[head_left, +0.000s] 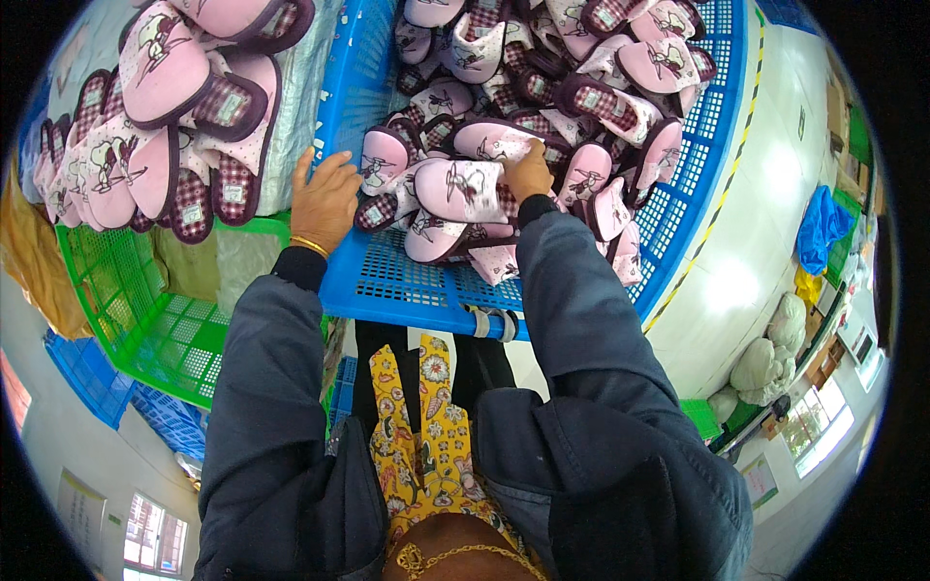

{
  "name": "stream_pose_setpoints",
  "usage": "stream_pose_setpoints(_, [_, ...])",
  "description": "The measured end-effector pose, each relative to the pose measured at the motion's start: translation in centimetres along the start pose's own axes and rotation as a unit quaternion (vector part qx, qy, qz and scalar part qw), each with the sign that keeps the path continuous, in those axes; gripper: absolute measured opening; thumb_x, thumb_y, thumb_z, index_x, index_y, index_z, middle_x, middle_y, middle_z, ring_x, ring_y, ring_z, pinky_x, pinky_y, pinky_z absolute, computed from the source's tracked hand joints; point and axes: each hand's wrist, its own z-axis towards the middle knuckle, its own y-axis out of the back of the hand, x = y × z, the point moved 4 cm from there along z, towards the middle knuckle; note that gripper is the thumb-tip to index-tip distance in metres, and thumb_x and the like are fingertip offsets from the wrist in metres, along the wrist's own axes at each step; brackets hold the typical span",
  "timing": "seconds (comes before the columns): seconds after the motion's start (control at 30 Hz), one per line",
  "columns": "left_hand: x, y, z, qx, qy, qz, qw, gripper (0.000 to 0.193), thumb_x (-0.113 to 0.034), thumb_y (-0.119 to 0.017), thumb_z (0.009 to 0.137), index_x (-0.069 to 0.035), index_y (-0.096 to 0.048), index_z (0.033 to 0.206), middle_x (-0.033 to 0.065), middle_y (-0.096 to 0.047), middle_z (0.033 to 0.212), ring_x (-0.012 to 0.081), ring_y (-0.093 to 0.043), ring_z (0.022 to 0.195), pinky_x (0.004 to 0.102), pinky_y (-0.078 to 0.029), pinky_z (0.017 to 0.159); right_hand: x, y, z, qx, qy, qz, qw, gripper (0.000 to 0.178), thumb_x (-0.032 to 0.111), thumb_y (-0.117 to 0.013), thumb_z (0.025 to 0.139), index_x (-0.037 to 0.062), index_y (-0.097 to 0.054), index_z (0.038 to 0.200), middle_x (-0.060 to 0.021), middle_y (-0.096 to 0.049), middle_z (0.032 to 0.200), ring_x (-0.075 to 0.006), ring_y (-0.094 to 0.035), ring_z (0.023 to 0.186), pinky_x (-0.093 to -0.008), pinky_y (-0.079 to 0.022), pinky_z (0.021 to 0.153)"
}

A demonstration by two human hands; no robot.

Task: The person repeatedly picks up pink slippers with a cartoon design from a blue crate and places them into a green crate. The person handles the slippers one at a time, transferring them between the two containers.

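Note:
A heap of pink slippers (pixel 586 174) with dark trim and checked linings fills the large blue perforated basket (pixel 402 281) in front of me. My right hand (pixel 529 172) is closed at the heel end of a pink slipper (pixel 453 189) lying on top of the heap; its fingertips are partly hidden. Over the basket's left rim lies my left hand (pixel 326 201), fingers apart and holding nothing. It is close to the slippers at the left edge of the heap.
More pink slippers (pixel 165 165) are stacked at the far left, beside a clear plastic sheet (pixel 298 107). Below them is a green perforated basket (pixel 126 324). Yellow-and-black tape (pixel 712 218) runs along the pale floor at right, with a blue bag (pixel 823 228) beyond.

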Motion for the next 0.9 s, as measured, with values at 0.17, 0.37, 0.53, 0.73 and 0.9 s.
stream_pose_setpoints(0.17, [-1.9,-0.8,1.1,0.035,0.047,0.031,0.998,0.022,-0.019,-0.066,0.077,-0.008,-0.066,0.096,0.0035,-0.064,0.108,0.0222,-0.05,0.122,0.0526,-0.022,0.114,-0.6,-0.3,-0.5,-0.013,0.034,0.282,0.959,0.049,0.019,-0.075,0.079,0.0089,-0.056,0.123,-0.0109,-0.063,0.088,-0.0238,-0.062,0.078,-0.0346,-0.049,0.073])
stream_pose_setpoints(0.37, [-5.5,-9.3,2.7,0.098,0.294,-0.207,0.928,0.056,-0.039,-0.068,0.084,-0.002,-0.056,0.124,0.0186,-0.059,0.123,0.0354,-0.05,0.119,0.0475,-0.034,0.106,-0.1,0.2,0.7,0.12,0.027,0.518,0.846,0.033,0.009,-0.069,0.085,0.0037,-0.061,0.117,-0.0008,-0.059,0.091,-0.0095,-0.051,0.077,-0.0246,-0.043,0.069])
stream_pose_setpoints(0.53, [-5.6,-15.4,-0.2,0.172,0.403,-0.298,0.848,0.07,-0.041,-0.079,0.073,0.005,-0.056,0.121,0.0221,-0.061,0.117,0.0306,-0.061,0.106,0.0386,-0.049,0.09,1.6,2.4,-0.1,0.143,0.035,0.437,0.887,0.036,0.008,-0.069,0.086,0.0001,-0.06,0.12,-0.0054,-0.063,0.098,-0.011,-0.056,0.084,-0.0237,-0.044,0.074])
stream_pose_setpoints(0.73, [-5.2,-20.9,-3.5,0.069,0.446,-0.397,0.799,0.062,-0.021,-0.086,0.067,0.002,-0.057,0.117,0.0159,-0.065,0.112,0.024,-0.064,0.098,0.0345,-0.052,0.085,2.8,1.2,-2.2,0.209,0.076,0.369,0.902,0.052,0.0,-0.066,0.076,0.0011,-0.057,0.127,-0.0057,-0.061,0.088,-0.0147,-0.057,0.077,-0.027,-0.048,0.069])
stream_pose_setpoints(0.9, [-6.1,-22.1,-4.3,0.071,0.456,-0.555,0.692,0.071,-0.02,-0.088,0.056,0.0,-0.056,0.116,0.0215,-0.061,0.112,0.0341,-0.058,0.103,0.041,-0.049,0.088,2.4,2.0,-3.8,0.194,0.32,0.241,0.896,0.06,-0.004,-0.059,0.069,0.0053,-0.055,0.129,-0.0146,-0.062,0.096,-0.0244,-0.058,0.081,-0.0322,-0.049,0.077])
